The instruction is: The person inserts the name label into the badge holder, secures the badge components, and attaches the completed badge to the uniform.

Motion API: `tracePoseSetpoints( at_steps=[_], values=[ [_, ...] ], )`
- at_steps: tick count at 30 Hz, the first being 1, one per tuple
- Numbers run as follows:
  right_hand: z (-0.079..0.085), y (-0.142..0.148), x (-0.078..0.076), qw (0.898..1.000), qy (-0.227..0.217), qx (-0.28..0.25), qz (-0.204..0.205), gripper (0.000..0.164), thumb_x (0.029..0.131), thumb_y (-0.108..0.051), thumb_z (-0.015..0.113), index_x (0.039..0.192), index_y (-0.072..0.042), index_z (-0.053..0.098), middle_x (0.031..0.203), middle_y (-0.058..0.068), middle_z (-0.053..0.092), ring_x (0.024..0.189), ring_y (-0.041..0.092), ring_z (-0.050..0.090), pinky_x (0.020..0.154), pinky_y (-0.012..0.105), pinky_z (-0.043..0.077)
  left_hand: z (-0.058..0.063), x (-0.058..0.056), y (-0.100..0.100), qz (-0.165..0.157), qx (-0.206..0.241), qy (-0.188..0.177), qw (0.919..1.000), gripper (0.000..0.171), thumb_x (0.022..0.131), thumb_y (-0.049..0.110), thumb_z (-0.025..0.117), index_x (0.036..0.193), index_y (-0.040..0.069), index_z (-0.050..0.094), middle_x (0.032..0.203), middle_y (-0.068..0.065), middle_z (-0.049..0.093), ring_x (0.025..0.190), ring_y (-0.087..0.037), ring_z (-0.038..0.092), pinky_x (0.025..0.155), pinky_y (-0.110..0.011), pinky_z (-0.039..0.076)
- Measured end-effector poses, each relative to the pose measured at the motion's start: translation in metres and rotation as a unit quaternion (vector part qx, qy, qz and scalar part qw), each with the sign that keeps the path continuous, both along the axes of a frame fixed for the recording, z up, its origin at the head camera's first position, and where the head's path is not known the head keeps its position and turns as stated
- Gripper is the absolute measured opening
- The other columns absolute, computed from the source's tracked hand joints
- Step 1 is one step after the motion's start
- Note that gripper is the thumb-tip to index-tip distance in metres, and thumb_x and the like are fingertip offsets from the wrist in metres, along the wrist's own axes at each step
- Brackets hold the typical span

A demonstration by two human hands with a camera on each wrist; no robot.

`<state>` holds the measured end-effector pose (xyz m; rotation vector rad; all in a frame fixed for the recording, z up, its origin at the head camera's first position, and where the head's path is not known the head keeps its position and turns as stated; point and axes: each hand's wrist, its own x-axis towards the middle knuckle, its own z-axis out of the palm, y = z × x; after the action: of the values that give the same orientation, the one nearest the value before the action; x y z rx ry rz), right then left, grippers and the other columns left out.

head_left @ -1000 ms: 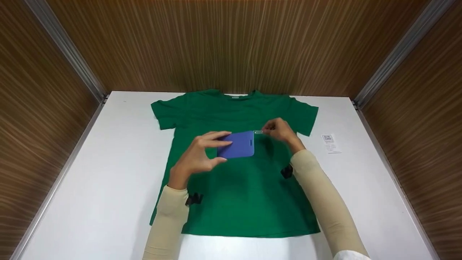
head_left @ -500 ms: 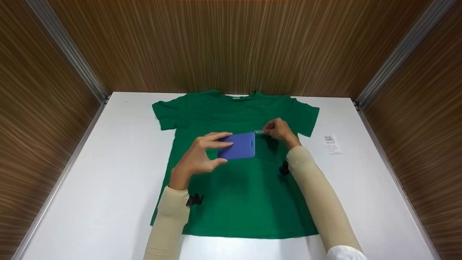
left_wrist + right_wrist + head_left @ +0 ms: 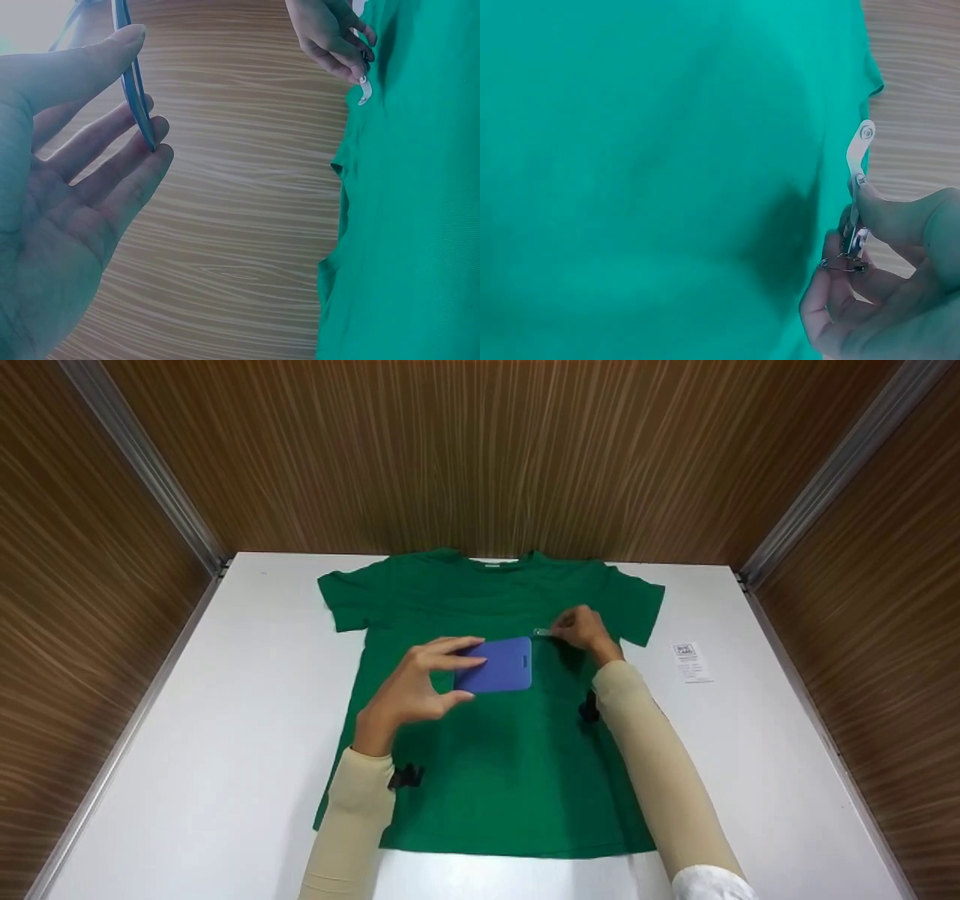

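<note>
Your left hand [image 3: 409, 686] has the purple card holder [image 3: 499, 666] pinched at its left end, thumb below and fingers above, around the centre of the head view; the slot sits near the holder's right end. Left wrist view shows the holder nearly edge-on at upper left, thumb on one face, fingertips on the other. Your right hand [image 3: 583, 630], right of centre, has thumb and fingers closed around the clip [image 3: 859, 154]: strap with its snap end sticking up, metal parts and a pin lower down by your fingers, lower right of the right wrist view. In the head view the strap end points left, just beside the holder's upper right corner, apart from it. Both are held above the green T-shirt [image 3: 487, 780], spread flat on the white table [image 3: 225, 720], neckline at top. Printed slip [image 3: 691, 663] lies right of the shirt.
</note>
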<state>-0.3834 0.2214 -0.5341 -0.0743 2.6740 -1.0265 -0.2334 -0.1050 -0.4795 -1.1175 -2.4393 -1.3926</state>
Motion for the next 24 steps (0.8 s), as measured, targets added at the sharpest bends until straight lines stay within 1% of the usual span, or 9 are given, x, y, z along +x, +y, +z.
tracePoseSetpoints(
  at_steps=[6,9,15,19,24],
  values=[
    [-0.0047,0.0020,-0.0021,1.000,-0.008,0.002,-0.020,0.023,0.100,-0.014,0.064,0.116,0.000,0.074,0.122,0.021,0.072,0.107,0.028,0.064,0.104,0.050,0.052,-0.0001,0.0001,0.0002,0.005,-0.003,-0.004,1.0000,0.049,0.086,0.012,0.084,0.133,0.010,0.071,0.150,-0.015,0.058,0.140,-0.039,0.053,0.110,-0.055,0.050],
    [-0.0070,0.0031,-0.0019,1.000,-0.009,0.003,-0.023,0.021,0.100,-0.014,0.066,0.113,-0.001,0.075,0.118,0.019,0.073,0.103,0.025,0.063,0.101,0.048,0.053,-0.0005,-0.0002,0.0001,0.006,-0.003,-0.007,1.0000,0.049,0.086,0.012,0.084,0.133,0.010,0.071,0.150,-0.014,0.058,0.140,-0.039,0.053,0.110,-0.055,0.050],
    [-0.0093,0.0050,-0.0010,1.000,-0.010,-0.002,-0.024,0.020,0.099,-0.011,0.066,0.113,0.001,0.074,0.118,0.021,0.072,0.103,0.027,0.063,0.101,0.048,0.053,0.0000,0.0001,-0.0008,0.005,-0.001,-0.007,1.0000,0.048,0.086,0.012,0.084,0.133,0.010,0.071,0.150,-0.015,0.058,0.141,-0.039,0.053,0.110,-0.055,0.050],
    [-0.0080,0.0053,-0.0005,1.000,-0.013,0.003,-0.027,0.020,0.099,-0.011,0.066,0.113,0.001,0.074,0.118,0.021,0.072,0.103,0.027,0.063,0.100,0.048,0.053,0.0006,0.0000,-0.0011,0.005,-0.002,-0.005,1.0000,0.047,0.087,0.013,0.083,0.133,0.010,0.071,0.151,-0.015,0.058,0.141,-0.039,0.053,0.110,-0.056,0.049],
    [-0.0076,0.0049,0.0004,0.999,-0.017,0.005,-0.032,0.022,0.099,-0.012,0.066,0.115,0.001,0.074,0.120,0.022,0.071,0.107,0.030,0.063,0.102,0.050,0.052,0.0013,0.0002,-0.0017,0.006,-0.003,-0.005,1.0000,0.048,0.087,0.014,0.083,0.133,0.010,0.071,0.151,-0.014,0.058,0.141,-0.038,0.053,0.111,-0.055,0.048]
  ],
)
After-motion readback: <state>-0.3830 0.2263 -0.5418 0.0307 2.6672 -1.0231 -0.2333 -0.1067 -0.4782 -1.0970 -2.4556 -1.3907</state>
